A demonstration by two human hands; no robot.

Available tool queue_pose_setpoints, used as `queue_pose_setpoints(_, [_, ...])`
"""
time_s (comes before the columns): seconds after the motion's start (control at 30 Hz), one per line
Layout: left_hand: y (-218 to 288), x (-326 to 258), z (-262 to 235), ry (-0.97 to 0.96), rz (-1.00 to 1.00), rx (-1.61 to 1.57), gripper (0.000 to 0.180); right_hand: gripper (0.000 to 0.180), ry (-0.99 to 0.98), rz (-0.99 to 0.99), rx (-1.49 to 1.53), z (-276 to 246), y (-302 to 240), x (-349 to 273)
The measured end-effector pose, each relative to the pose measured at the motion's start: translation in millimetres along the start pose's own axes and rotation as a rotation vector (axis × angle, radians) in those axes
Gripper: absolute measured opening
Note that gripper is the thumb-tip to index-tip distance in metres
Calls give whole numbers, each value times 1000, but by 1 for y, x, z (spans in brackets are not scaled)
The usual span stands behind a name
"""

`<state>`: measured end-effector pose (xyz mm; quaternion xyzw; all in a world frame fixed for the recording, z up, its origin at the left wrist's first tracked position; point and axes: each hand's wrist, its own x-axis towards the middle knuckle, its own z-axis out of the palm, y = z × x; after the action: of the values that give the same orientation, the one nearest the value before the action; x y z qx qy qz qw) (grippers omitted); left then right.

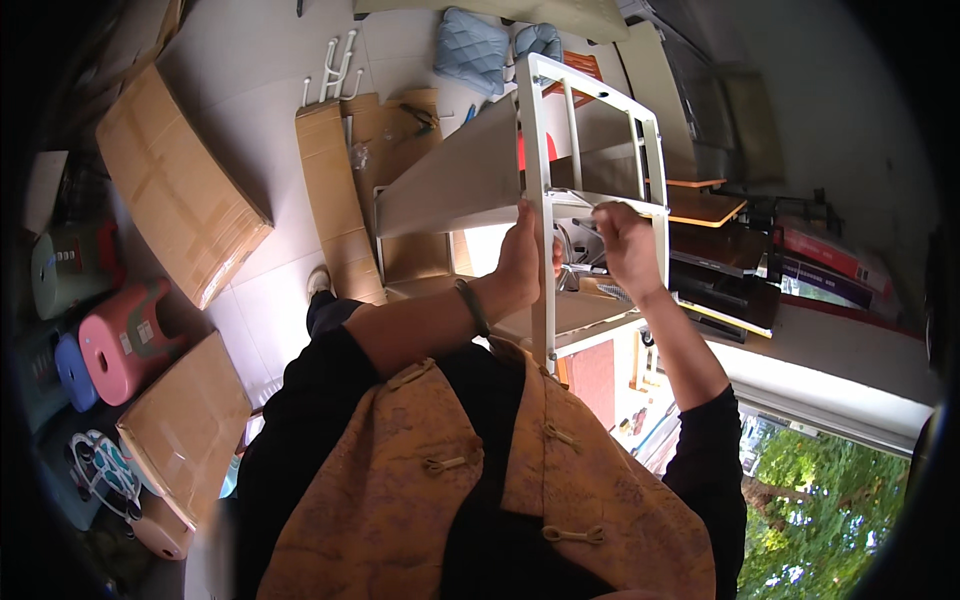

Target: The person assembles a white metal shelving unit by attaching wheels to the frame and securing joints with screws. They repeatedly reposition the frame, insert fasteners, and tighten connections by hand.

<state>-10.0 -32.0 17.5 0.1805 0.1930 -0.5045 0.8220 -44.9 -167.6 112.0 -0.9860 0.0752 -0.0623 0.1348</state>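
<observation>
In front of me stands a white metal rack frame with brownish shelf panels set between its ends. My left hand is wrapped round its near upright post, thumb along the side and fingertips showing past the far edge. Beside the crossbar, my right hand is closed with thumb and fingers pinched together. Whatever those fingers hold, if anything, is too small to make out. Behind the post, between both hands, some shiny metal parts show in part.
Flattened cardboard lies on the tiled floor, with pliers and white bent tubes beyond. Left are a large carton and a pink stool. Stacked boards stand close at right. Blue cushions lie at the far side.
</observation>
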Motion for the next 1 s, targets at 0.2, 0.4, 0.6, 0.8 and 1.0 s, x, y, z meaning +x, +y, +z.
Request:
queue_pose_setpoints(0.2, [-1,2,-10,-159,-79,-49,65,10,-224,-310,-91,-11,-40,-24])
queue_pose_setpoints(0.4, [-21,-23,-17,-159,-200,-46,70,32,18,-709,-444,-13,-68,30])
queue_pose_setpoints(0.6, [-30,-24,-12,-70,-100,-41,67,19,-59,-401,-381,25,-69,80])
queue_pose_setpoints(0.8, [-30,-25,-13,-61,-30,9,60,27,-213,362,45,10,-3,104])
queue_pose_setpoints(1.0, [-28,-30,-8,-27,41,26,37,28,-167,277,176,-4,-6,-10])
